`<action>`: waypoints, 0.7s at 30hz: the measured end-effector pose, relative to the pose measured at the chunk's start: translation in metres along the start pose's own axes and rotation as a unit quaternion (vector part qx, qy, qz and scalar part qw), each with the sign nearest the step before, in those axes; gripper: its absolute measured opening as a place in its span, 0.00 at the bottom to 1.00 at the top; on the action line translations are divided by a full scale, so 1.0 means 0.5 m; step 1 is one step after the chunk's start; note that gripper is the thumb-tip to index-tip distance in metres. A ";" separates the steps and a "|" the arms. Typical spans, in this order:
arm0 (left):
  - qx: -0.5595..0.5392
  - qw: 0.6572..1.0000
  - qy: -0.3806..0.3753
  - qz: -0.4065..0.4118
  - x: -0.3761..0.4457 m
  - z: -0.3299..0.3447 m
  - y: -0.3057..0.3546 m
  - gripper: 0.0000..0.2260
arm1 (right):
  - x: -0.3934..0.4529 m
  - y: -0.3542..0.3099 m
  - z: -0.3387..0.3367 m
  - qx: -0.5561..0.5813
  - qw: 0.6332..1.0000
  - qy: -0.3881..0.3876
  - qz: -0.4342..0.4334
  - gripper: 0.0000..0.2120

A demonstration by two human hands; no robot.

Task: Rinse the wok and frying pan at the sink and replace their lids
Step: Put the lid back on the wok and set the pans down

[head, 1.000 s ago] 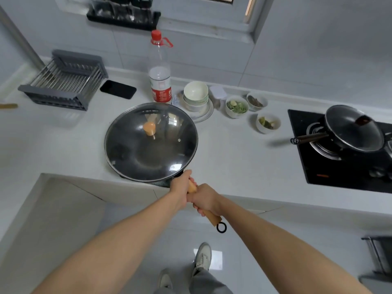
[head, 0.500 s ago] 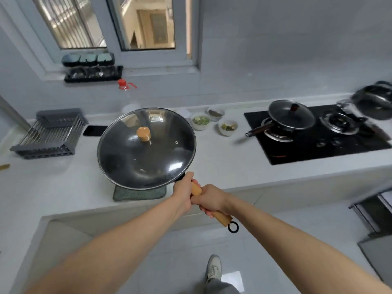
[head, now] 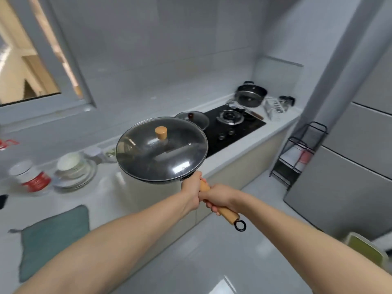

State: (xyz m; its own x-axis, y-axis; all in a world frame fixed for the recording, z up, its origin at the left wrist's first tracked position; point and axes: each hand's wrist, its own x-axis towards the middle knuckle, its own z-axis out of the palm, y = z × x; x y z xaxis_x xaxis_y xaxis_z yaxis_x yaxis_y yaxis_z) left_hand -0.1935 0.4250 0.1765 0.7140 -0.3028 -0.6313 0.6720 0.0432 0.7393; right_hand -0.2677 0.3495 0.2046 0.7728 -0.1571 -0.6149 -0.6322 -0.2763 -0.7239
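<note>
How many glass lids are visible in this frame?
2. One glass lid sits on the wok held in both hands over the counter edge; the second lid is just behind it on the stove, partly hidden. The far pot's lid is unclear.

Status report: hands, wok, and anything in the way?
Left hand and right hand grip the wok handle. Wok held off the counter, lid on. No sink in view.

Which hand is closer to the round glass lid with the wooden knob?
Left. The left hand grips the wooden handle right beside the wok's glass lid; the right hand grips farther down, nearer its black ring.
</note>
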 end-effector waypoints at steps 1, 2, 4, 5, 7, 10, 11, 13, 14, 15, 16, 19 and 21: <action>0.010 1.000 -0.012 -0.003 0.003 0.036 -0.006 0.13 | -0.011 0.015 -0.028 0.011 1.000 0.011 0.008 0.02; 0.018 0.999 -0.026 -0.008 0.006 0.079 -0.015 0.13 | -0.022 0.033 -0.062 0.025 0.999 0.024 0.016 0.02; 0.030 0.998 -0.054 -0.017 0.015 0.176 -0.033 0.14 | -0.037 0.074 -0.140 0.053 0.997 0.056 0.028 0.02; 0.036 0.997 -0.064 -0.020 0.020 0.221 -0.039 0.14 | -0.042 0.091 -0.177 0.062 0.995 0.071 0.032 0.02; 0.042 0.995 -0.085 -0.022 0.031 0.311 -0.046 0.14 | -0.043 0.121 -0.252 0.077 0.991 0.098 0.039 0.02; 0.045 0.993 -0.108 -0.021 0.055 0.413 -0.043 0.13 | -0.031 0.143 -0.341 0.088 0.986 0.131 0.045 0.01; 0.047 0.992 -0.115 -0.025 0.069 0.449 -0.040 0.13 | -0.022 0.150 -0.373 0.094 0.985 0.138 0.050 0.01; 0.059 0.990 -0.127 -0.031 0.101 0.500 -0.032 0.14 | 0.000 0.155 -0.424 0.109 0.982 0.144 0.056 0.02; 0.063 0.989 -0.133 -0.032 0.120 0.520 -0.025 0.14 | 0.015 0.154 -0.447 0.117 0.981 0.144 0.056 0.02; 0.064 0.988 -0.137 -0.034 0.141 0.542 -0.016 0.14 | 0.033 0.153 -0.470 0.124 0.980 0.144 0.057 0.03; 0.069 0.987 -0.140 -0.035 0.165 0.560 -0.005 0.13 | 0.053 0.150 -0.491 0.131 0.979 0.143 0.058 0.03; 0.091 0.984 -0.146 -0.042 0.253 0.613 0.033 0.13 | 0.135 0.136 -0.557 0.156 0.975 0.145 0.066 0.04; 0.103 0.982 -0.154 -0.047 0.313 0.636 0.054 0.13 | 0.188 0.125 -0.587 0.168 0.971 0.154 0.070 0.04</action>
State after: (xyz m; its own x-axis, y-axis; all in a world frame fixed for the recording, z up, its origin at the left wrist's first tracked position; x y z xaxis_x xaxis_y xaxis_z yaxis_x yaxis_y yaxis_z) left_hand -0.1260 0.0760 0.1724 0.5361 -0.5703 -0.6223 0.6561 -0.1823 0.7323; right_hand -0.2181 0.0390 0.1935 0.6251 -0.4620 -0.6291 -0.6751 0.0847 -0.7329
